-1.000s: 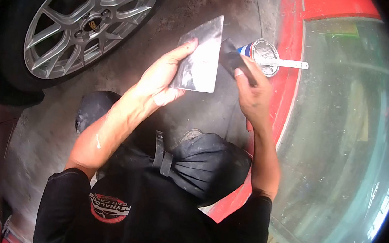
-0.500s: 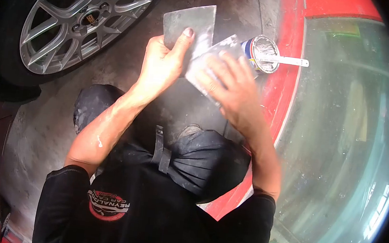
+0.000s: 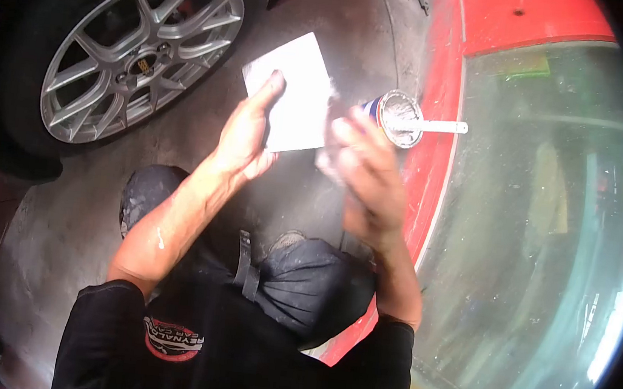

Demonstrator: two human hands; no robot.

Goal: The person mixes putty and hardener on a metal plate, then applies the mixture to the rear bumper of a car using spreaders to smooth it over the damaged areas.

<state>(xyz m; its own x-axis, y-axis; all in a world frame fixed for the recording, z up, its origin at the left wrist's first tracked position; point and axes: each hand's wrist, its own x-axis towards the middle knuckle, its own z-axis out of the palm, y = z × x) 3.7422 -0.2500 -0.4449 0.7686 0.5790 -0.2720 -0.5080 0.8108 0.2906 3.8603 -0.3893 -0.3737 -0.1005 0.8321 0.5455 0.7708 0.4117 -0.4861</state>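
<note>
My left hand [image 3: 246, 131] grips a flat square plate [image 3: 295, 98], its thumb on the face, which shines bright white in the light. To its right, my right hand [image 3: 367, 170] is smeared by motion; a blurred pale edge shows at its fingers, too unclear to make out. Just beyond that hand stands an open can [image 3: 399, 119] with grey-white contents, and a white stick [image 3: 444, 126] lies across its mouth, reaching over the red panel.
A silver-spoked wheel [image 3: 143, 63] with a black tyre stands at the upper left. Along the right runs a red car body [image 3: 434, 78] with a large dusty glass pane [image 3: 522, 217]. A thin cable lies on the grey floor [image 3: 73, 223] at the top.
The plate in my left hand has tilted and now looks bright white. My right hand has moved down, and the flat sheet under it no longer shows clearly. The view has shifted slightly.
</note>
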